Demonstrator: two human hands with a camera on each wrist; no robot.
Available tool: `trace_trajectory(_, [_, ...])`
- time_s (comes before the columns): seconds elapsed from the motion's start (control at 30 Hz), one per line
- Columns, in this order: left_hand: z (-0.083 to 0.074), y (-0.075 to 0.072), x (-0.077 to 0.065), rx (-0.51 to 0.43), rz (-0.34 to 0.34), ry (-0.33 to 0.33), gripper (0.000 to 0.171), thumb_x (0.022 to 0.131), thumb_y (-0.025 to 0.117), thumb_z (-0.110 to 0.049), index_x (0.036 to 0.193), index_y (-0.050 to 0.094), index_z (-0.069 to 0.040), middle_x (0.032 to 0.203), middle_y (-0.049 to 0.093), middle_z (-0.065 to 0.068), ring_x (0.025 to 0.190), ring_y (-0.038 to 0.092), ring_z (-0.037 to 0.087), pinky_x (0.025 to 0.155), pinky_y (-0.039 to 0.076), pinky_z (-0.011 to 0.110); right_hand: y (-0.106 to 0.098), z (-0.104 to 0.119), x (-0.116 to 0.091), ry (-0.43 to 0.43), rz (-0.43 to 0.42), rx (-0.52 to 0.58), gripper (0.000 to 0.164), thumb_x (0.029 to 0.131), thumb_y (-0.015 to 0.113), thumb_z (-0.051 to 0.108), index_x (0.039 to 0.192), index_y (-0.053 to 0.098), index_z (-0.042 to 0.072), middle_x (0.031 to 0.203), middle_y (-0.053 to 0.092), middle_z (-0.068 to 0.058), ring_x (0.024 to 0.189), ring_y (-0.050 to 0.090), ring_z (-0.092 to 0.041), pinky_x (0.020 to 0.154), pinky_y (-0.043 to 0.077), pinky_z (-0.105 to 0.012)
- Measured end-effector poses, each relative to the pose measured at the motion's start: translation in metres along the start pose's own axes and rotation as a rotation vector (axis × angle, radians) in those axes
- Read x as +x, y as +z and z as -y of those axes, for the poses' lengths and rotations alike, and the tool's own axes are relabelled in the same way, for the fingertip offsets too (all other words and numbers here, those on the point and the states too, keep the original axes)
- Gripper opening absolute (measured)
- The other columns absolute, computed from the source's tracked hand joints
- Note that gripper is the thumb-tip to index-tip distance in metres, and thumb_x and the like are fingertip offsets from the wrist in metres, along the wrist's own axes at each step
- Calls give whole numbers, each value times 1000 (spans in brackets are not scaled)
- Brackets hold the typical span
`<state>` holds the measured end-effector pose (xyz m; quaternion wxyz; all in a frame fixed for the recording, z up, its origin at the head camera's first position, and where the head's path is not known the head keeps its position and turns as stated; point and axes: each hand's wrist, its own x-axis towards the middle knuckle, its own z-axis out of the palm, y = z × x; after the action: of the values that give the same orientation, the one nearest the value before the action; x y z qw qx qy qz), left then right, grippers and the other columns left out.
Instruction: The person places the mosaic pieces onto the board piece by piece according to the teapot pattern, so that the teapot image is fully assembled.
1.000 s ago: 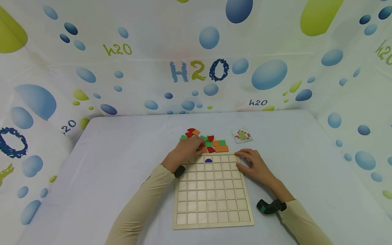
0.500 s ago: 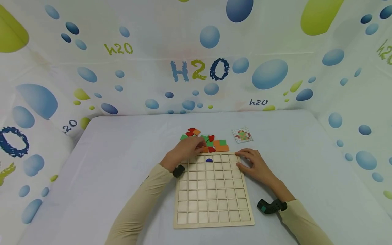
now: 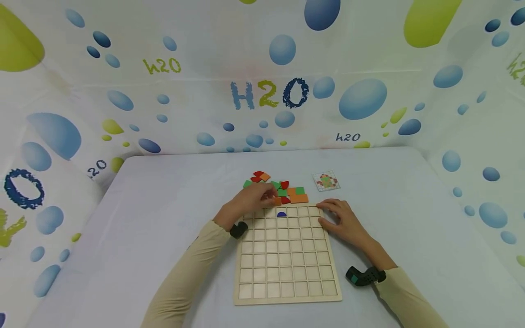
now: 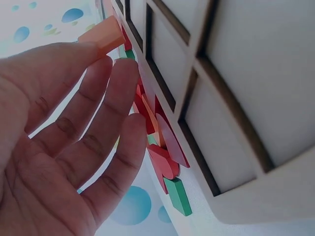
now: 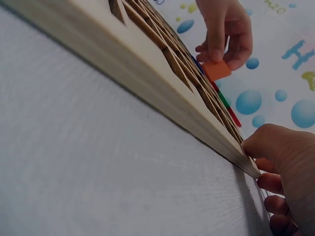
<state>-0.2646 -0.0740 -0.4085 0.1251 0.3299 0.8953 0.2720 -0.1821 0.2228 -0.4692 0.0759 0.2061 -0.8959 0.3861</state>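
My left hand (image 3: pixel 250 200) is at the far edge of a wooden grid board (image 3: pixel 284 246). Thumb and fingers pinch an orange square tile (image 4: pixel 104 35), held up near the board in the left wrist view. The right hand (image 3: pixel 344 223) holds the board by its far right corner; its thumb (image 5: pixel 263 141) lies on the edge in the right wrist view. A dark blue half-round tile (image 3: pixel 281 214) sits in a cell of the far row. Beyond the board lie red tiles (image 3: pixel 285 185), green tiles (image 3: pixel 300 190) and orange tiles (image 3: pixel 299 198), partly hidden by the left hand.
A small card (image 3: pixel 326 181) with a coloured pattern on a grid lies behind the board, to the right. The white tabletop (image 3: pixel 164 196) ends at a printed backdrop (image 3: pixel 197 91). Both wrists wear black camera bands (image 3: pixel 365 276).
The orange tile shows more clearly at the left fingertips, which have shifted very slightly. The right hand keeps its place on the board. The whole head view has drifted a little to the right.
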Motion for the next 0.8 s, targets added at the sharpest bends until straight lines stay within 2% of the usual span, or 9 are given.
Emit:
trace_trajectory(0.27, [-4,0,-4,-31,-1,5,15,95,64,-15,108,66,-8,98,66,2,91,61,16,83,50,30,0,-1,0,-28,-16,-4,38,86,73,8,123,64,4,126,57,-15,98,42,-21,73,38,-32])
trace_trajectory(0.5, [-3,1,-6,-54,24,57,15,95,63,-15,108,65,-8,98,67,2,87,60,13,79,49,25,-1,-1,0,-36,-18,-1,38,86,72,7,123,64,4,125,57,-16,97,42,-20,73,37,-32])
trace_trajectory(0.8, [2,5,-8,-140,110,121,15,95,63,-14,109,66,-9,97,66,-3,84,57,10,79,48,24,0,-1,0,-40,-20,-11,39,85,73,7,122,64,4,125,57,-16,96,41,-18,72,37,-32])
